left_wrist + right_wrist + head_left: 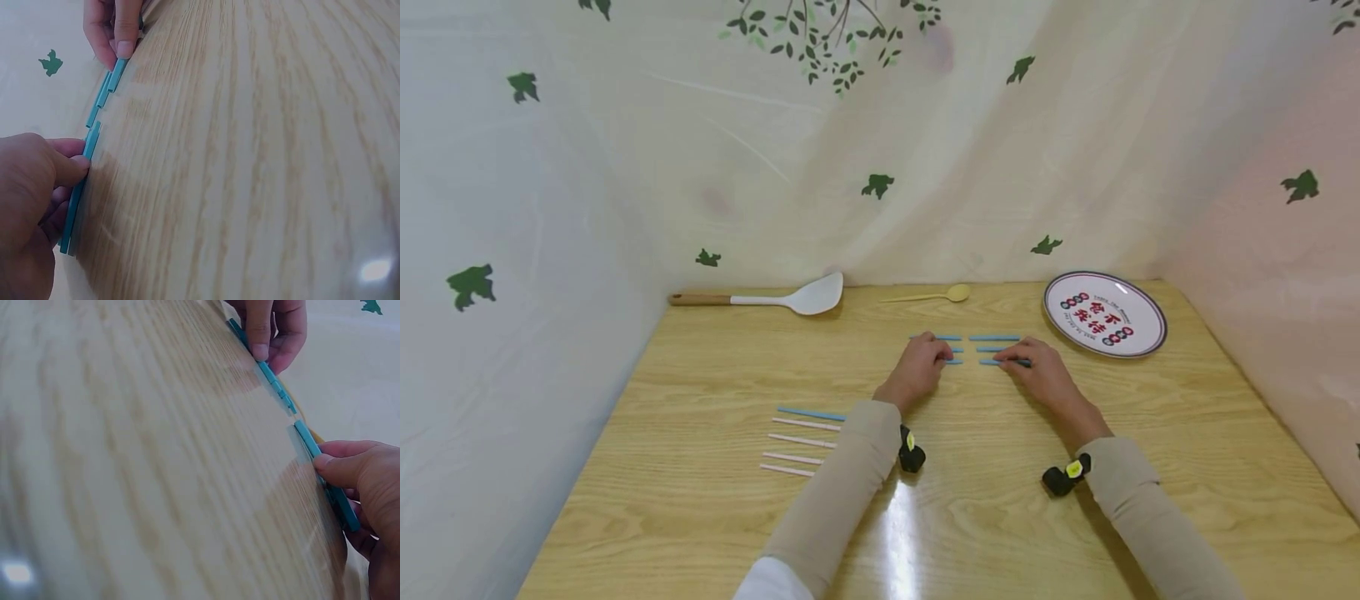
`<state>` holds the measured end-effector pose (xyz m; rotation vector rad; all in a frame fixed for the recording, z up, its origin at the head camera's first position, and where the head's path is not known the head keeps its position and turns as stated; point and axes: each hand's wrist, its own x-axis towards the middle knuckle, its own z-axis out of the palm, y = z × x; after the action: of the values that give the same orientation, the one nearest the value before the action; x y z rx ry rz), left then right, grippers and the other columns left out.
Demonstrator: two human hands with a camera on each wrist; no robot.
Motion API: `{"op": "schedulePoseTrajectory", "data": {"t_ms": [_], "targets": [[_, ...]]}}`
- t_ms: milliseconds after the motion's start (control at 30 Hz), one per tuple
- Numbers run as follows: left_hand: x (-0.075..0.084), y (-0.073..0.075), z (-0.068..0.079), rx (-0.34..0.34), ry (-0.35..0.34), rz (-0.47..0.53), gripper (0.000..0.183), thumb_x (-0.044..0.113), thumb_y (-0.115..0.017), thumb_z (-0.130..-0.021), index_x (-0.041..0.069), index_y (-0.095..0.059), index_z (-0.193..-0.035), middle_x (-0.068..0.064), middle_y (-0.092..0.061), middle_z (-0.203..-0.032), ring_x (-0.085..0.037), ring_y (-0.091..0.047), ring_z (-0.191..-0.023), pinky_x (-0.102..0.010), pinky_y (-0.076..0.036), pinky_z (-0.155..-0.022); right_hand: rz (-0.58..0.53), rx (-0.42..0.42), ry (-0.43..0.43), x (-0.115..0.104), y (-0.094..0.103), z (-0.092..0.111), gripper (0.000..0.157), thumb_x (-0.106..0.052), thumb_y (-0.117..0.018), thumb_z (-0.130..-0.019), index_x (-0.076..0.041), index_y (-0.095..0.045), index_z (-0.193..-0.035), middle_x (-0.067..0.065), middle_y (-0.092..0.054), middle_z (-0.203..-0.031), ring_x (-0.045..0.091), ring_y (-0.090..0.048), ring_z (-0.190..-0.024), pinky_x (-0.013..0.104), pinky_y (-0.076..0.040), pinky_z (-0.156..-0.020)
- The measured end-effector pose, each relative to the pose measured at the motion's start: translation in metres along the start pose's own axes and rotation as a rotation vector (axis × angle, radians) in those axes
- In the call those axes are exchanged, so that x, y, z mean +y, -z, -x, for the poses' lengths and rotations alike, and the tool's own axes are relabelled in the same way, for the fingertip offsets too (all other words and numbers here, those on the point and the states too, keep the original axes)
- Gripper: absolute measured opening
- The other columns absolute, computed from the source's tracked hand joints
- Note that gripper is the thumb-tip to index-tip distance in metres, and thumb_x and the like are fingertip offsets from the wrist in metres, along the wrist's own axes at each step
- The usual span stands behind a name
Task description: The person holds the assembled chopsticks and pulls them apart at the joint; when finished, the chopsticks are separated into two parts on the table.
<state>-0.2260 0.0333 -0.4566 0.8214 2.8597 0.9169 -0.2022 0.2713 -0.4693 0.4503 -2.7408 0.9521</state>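
Two side-by-side columns of short blue sticks lie toward the back of the table. My left hand pinches the nearest blue stick of the left column between thumb and fingers. With thumb and fingertips, my right hand grips the nearest blue stick of the right column. Behind these are a far left blue stick and a far right blue stick, with a middle one in each column partly hidden by the hands. A narrow gap separates the columns.
Several pale pink sticks and another blue stick lie left of my left forearm, which covers their right ends. Along the back are a white spatula with a wooden handle and a yellow spoon. A printed plate sits back right.
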Motion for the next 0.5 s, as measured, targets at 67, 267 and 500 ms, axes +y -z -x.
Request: {"op": "schedulePoseTrajectory", "data": {"t_ms": [67, 267, 500], "targets": [[0.000, 0.000, 0.000, 0.000, -0.006, -0.005, 0.016, 0.005, -0.053, -0.096, 0.008, -0.069, -0.099, -0.004, -0.057, -0.096, -0.017, -0.054, -0.090, -0.026, -0.047, -0.082, 0.003, 0.000, 0.000, 0.000, 0.000, 0.001, 0.013, -0.009, -0.070, -0.086, -0.009, -0.075, -0.098, 0.008, -0.061, -0.087, 0.021, -0.055, -0.081, 0.035, -0.043, -0.071], [0.003, 0.003, 0.004, 0.009, -0.001, -0.017, 0.017, 0.005, -0.052, -0.096, 0.009, -0.067, -0.103, -0.003, -0.056, -0.097, -0.018, -0.054, -0.092, -0.028, -0.046, -0.085, 0.005, -0.001, 0.013, 0.002, 0.000, 0.003, 0.013, -0.009, -0.069, -0.087, -0.009, -0.075, -0.098, 0.008, -0.062, -0.088, 0.022, -0.055, -0.082, 0.036, -0.043, -0.072], [-0.003, 0.029, 0.010, 0.000, 0.008, 0.025, 0.017, 0.014, -0.053, -0.098, 0.010, -0.065, -0.109, -0.002, -0.055, -0.102, -0.018, -0.050, -0.095, -0.030, -0.044, -0.085, 0.022, 0.015, 0.047, 0.002, 0.002, 0.001, 0.012, -0.008, -0.069, -0.087, -0.009, -0.075, -0.097, 0.011, -0.063, -0.092, 0.026, -0.056, -0.086, 0.042, -0.044, -0.076]]}}
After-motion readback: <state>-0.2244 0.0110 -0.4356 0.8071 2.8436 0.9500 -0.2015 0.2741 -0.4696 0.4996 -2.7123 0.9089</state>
